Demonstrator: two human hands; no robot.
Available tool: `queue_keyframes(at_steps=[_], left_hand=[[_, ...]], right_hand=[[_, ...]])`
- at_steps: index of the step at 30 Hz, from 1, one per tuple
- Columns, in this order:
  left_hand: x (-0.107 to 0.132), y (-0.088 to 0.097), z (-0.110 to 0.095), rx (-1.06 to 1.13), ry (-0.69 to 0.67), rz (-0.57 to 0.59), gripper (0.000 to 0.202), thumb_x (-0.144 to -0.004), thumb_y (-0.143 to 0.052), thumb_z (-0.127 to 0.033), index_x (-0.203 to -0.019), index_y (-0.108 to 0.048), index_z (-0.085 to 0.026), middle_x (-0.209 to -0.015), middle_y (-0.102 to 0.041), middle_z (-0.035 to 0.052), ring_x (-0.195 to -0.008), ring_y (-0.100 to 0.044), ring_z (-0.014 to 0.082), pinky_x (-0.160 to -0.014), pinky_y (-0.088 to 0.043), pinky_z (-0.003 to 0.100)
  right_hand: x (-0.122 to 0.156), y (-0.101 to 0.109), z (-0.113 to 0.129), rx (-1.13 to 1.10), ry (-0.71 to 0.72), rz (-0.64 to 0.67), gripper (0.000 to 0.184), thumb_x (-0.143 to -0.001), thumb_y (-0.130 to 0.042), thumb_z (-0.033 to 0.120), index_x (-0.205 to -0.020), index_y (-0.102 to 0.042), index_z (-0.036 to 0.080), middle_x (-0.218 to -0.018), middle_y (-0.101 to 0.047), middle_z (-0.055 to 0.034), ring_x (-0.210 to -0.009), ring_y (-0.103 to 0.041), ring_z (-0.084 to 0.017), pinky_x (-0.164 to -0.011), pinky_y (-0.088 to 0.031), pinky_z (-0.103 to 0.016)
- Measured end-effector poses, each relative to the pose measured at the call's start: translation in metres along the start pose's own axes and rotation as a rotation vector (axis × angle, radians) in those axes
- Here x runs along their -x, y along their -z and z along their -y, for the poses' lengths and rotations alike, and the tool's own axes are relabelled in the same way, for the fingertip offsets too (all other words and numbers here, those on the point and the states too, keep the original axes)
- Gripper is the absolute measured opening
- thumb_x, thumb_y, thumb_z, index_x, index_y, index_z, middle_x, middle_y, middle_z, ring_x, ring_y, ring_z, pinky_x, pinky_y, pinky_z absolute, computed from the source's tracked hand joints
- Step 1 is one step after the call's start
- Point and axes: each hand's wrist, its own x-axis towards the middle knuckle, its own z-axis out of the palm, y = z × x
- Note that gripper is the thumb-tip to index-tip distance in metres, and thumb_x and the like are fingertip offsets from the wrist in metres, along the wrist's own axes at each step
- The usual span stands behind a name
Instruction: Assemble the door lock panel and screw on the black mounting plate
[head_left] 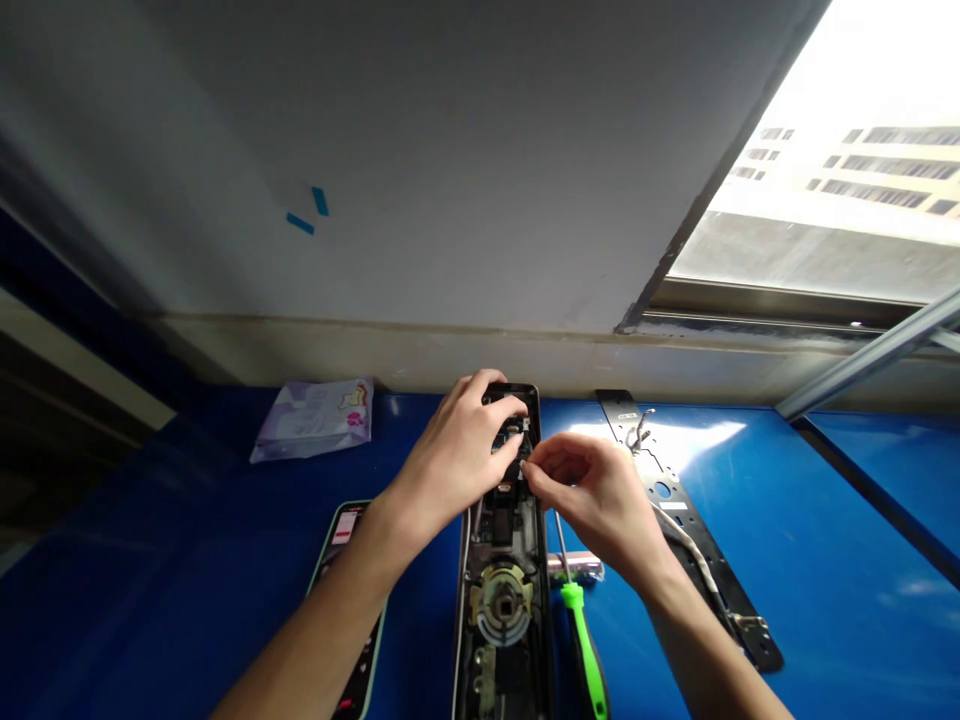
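Note:
An open, long black door lock housing lies lengthwise in front of me, its inner parts facing up. A round metal spindle plate sits in its lower half. My left hand is over the upper end, with its fingers and thumb curled across the left edge and reaching inside, holding the housing. At the housing's right edge, my right hand pinches thumb and forefinger together around a tiny whitish piece. Too little of that piece shows to name it. The fingers partly hide the upper inner parts.
Right of the housing lie a green-and-black screwdriver and a shiny pinkish cylinder. Further right is a black mounting plate with a cable. A phone and a lilac packet lie left on the blue table.

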Motion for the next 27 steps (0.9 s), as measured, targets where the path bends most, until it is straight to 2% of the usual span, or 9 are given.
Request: queue_keyframes(at_steps=[5,14,20,23,27], left_hand=[[-0.001,-0.001,-0.001,0.001,0.013,0.008,0.022,-0.092,-0.07,-0.015,-0.11,-0.08,-0.021,-0.136,-0.062,0.0124,-0.124,-0.066,0.0313,-0.112,-0.056,0.048],[-0.002,-0.005,0.002,-0.024,-0.021,-0.04,0.02,-0.092,-0.069,-0.015,-0.106,-0.08,-0.023,-0.13,-0.063,0.0096,-0.12,-0.067,0.0289,-0.11,-0.057,0.046],[0.0,-0.008,0.002,-0.041,-0.032,-0.062,0.02,-0.092,-0.069,-0.015,-0.107,-0.081,-0.022,-0.131,-0.063,0.0112,-0.12,-0.067,0.0305,-0.109,-0.058,0.047],[0.0,-0.01,0.003,-0.024,-0.05,-0.087,0.02,-0.091,-0.07,-0.015,-0.105,-0.081,-0.023,-0.129,-0.064,0.0106,-0.118,-0.067,0.0297,-0.108,-0.059,0.047],[0.0,-0.011,0.003,-0.001,-0.059,-0.103,0.019,-0.09,-0.071,-0.015,-0.103,-0.082,-0.022,-0.13,-0.064,0.0117,-0.12,-0.068,0.0301,-0.108,-0.059,0.047]], right_hand=[[0.0,0.0,-0.002,-0.006,-0.007,0.002,0.015,-0.078,-0.069,0.033,-0.07,-0.07,0.02,-0.06,-0.07,-0.0011,-0.055,-0.064,-0.014,-0.052,-0.051,-0.025],[0.005,-0.001,-0.005,0.041,0.083,-0.032,0.014,-0.085,-0.067,0.032,-0.078,-0.072,0.021,-0.07,-0.074,-0.0014,-0.059,-0.064,-0.013,-0.059,-0.051,-0.026],[0.007,-0.006,-0.006,0.142,0.148,-0.132,0.013,-0.086,-0.065,0.026,-0.073,-0.066,0.022,-0.065,-0.064,0.001,-0.058,-0.053,-0.013,-0.058,-0.044,-0.027],[0.005,-0.005,-0.011,0.158,0.15,-0.198,0.012,-0.085,-0.068,0.027,-0.075,-0.064,0.023,-0.068,-0.057,0.0014,-0.059,-0.047,-0.012,-0.058,-0.041,-0.027],[0.002,-0.001,-0.021,0.063,0.096,-0.123,0.013,-0.084,-0.07,0.033,-0.088,-0.061,0.024,-0.076,-0.061,0.0027,-0.058,-0.056,-0.011,-0.052,-0.044,-0.023]])
